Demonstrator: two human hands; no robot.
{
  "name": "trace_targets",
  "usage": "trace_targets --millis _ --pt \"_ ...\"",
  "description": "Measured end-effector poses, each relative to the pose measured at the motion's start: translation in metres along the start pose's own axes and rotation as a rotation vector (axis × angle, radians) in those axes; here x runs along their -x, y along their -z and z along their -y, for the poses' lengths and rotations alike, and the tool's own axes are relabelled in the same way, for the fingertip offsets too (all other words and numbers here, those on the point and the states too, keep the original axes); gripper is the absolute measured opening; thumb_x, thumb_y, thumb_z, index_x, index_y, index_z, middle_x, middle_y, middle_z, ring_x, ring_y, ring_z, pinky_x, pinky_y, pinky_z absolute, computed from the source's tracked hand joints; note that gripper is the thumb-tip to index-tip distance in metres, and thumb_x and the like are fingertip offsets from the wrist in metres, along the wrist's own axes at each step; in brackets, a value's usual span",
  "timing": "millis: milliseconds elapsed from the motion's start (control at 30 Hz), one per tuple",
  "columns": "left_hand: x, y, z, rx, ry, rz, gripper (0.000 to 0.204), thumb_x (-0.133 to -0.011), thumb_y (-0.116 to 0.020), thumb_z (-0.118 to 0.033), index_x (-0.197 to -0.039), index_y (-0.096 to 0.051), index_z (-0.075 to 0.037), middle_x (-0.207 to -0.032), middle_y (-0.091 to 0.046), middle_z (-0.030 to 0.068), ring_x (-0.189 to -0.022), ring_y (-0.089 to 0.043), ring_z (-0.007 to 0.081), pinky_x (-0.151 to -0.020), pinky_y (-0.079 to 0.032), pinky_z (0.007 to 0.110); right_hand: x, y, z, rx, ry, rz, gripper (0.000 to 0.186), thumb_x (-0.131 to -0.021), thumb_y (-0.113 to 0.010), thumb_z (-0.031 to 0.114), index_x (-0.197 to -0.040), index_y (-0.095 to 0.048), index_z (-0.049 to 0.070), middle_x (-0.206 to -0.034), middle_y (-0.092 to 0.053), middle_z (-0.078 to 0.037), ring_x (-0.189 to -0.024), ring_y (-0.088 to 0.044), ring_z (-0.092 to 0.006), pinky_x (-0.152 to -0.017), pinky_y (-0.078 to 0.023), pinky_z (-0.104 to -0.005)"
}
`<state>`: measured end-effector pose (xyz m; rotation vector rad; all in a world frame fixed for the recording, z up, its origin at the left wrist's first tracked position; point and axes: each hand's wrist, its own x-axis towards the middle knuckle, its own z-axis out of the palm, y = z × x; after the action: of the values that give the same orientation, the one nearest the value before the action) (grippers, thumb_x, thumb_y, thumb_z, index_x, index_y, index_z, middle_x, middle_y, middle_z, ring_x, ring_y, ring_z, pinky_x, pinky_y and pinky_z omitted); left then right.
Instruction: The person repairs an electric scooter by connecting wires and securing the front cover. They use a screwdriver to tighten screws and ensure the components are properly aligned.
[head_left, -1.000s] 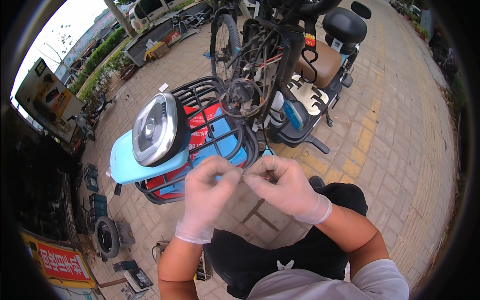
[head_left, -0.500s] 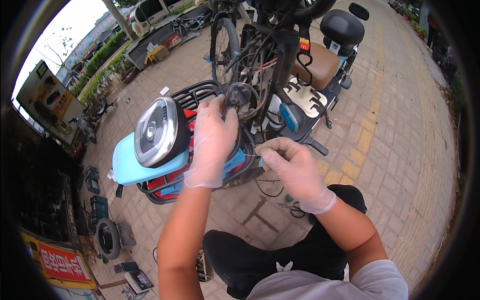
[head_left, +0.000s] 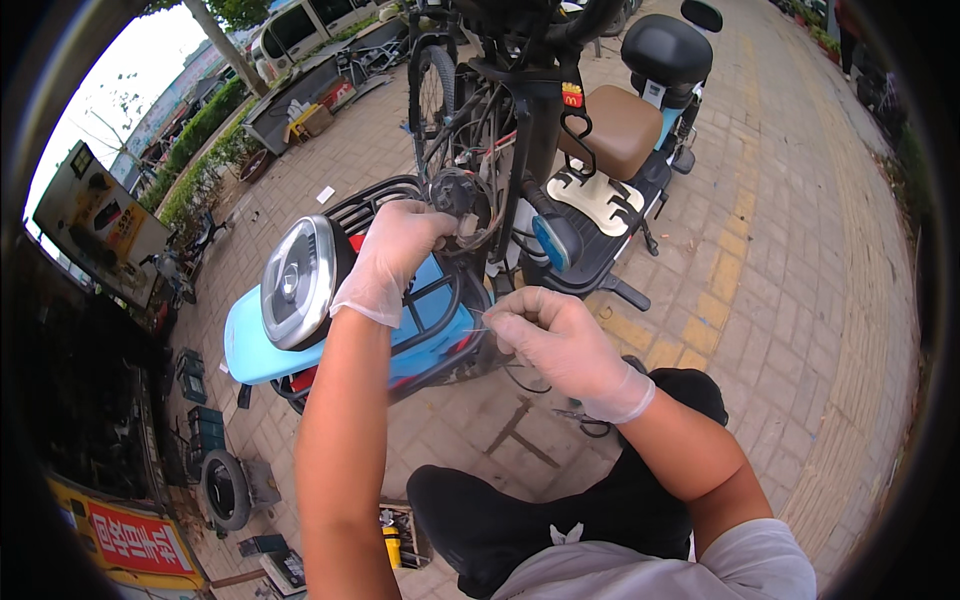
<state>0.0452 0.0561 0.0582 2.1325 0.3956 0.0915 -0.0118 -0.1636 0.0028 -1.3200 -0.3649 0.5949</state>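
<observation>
- A gloved left hand reaches over the black rack at the front of a partly stripped scooter; one second ago it was beside the other hand, well below the wiring.
- Its fingers are now curled in against the round black part among exposed wires, where half a second earlier they stretched out straighter. From where I stand, I cannot tell whether they grip a wire there.
- The gloved right hand remains low, apart from the left, just beyond the rack's near edge; thumb and forefinger are pinched together, the other fingers folded.
- Between those fingertips, a thin wire is held, its fine end pointing left toward the rack, as half a second ago.
- The silver-rimmed headlamp rests tilted on a light-blue panel atop the rack, left of the left wrist, as in both earlier views.
- A blue-lensed lamp hangs by the footboard, above the right hand.
- On the paving near the right knee lies a dark-handled tool, now visible below the right wrist.
</observation>
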Motion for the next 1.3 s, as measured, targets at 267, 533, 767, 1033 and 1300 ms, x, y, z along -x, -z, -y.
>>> trace_targets --millis 267,533,767,1033,1300 --pt "0.030 -0.026 -0.013 -0.017 -0.070 -0.117 0.031 -0.081 -0.076 -0.025 -0.086 -0.073 0.006 -0.076 -0.070 0.0114 -0.073 -0.063 0.0173 -0.072 -0.050 0.033 0.000 0.008 0.002 0.040 0.010 -0.002 0.027 -0.100 -0.065 0.023 -0.109 -0.068 -0.003 -0.090 -0.066 -0.002 -0.083 -0.059 -0.0077 -0.075 -0.048 -0.0250" --pt "0.040 -0.022 -0.008 -0.091 -0.111 -0.086 0.036 -0.094 -0.063 -0.030 -0.089 -0.071 0.005 -0.076 -0.068 0.0117 -0.071 -0.062 0.0179 -0.072 -0.051 0.034 -0.004 0.012 0.005 0.043 -0.016 -0.059 0.026 -0.100 -0.065 0.022 -0.107 -0.068 -0.003 -0.088 -0.066 -0.002 -0.082 -0.058 -0.0074 -0.074 -0.048 -0.0249" --pt "0.029 0.002 -0.003 -0.161 -0.119 0.118 0.038 -0.094 -0.060 -0.024 -0.114 -0.073 0.005 -0.084 -0.070 0.0055 -0.071 -0.059 0.0133 -0.071 -0.050 0.029 -0.017 0.007 -0.008 0.002 0.134 -0.165 0.022 -0.100 -0.065 0.018 -0.105 -0.069 -0.003 -0.086 -0.067 -0.003 -0.079 -0.059 -0.0096 -0.070 -0.049 -0.0270" --pt "0.020 -0.008 0.005 0.191 -0.062 0.116 0.026 -0.095 -0.071 -0.021 -0.099 -0.072 0.005 -0.086 -0.071 0.0073 -0.066 -0.058 0.0106 -0.063 -0.049 0.026 -0.050 -0.018 -0.038 0.283 0.733 -0.444 0.013 -0.098 -0.065 0.010 -0.102 -0.069 -0.001 -0.090 -0.068 -0.010 -0.078 -0.066 -0.0182 -0.071 -0.052 -0.0296" --pt "0.010 -0.002 0.001 0.516 0.174 0.209 0.025 -0.091 -0.074 -0.022 -0.102 -0.071 0.001 -0.086 -0.071 0.0073 -0.067 -0.064 0.0116 -0.060 -0.052 0.024 -0.057 -0.023 -0.028 -0.336 0.205 -0.286 0.018 -0.102 -0.062 0.015 -0.109 -0.065 -0.001 -0.085 -0.066 -0.003 -0.072 -0.058 -0.0075 -0.066 -0.048 -0.0230"
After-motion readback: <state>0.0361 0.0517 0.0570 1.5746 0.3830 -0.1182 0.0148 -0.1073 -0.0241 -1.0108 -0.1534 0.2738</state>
